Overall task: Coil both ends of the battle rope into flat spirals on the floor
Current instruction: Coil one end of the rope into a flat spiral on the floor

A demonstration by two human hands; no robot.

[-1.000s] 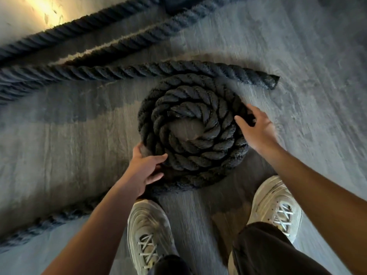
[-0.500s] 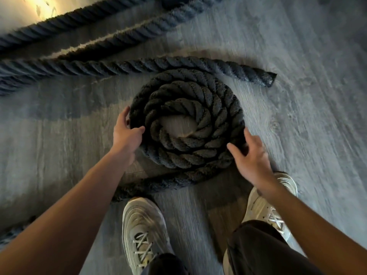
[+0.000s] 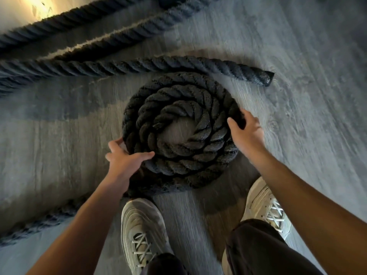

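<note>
Together left hand [image 3: 123,161], right hand [image 3: 246,133] clasp rope [image 3: 184,155].

Blurred rope [image 3: 39,223] runs off the left edge.

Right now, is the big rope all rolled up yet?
Not yet. One spiral of a few turns lies flat on the floor. The left hand and right hand hold its outer edge, and loose rope trails in by the left shoe. The straight end behind it, with the capped tip, is not coiled yet.
</note>
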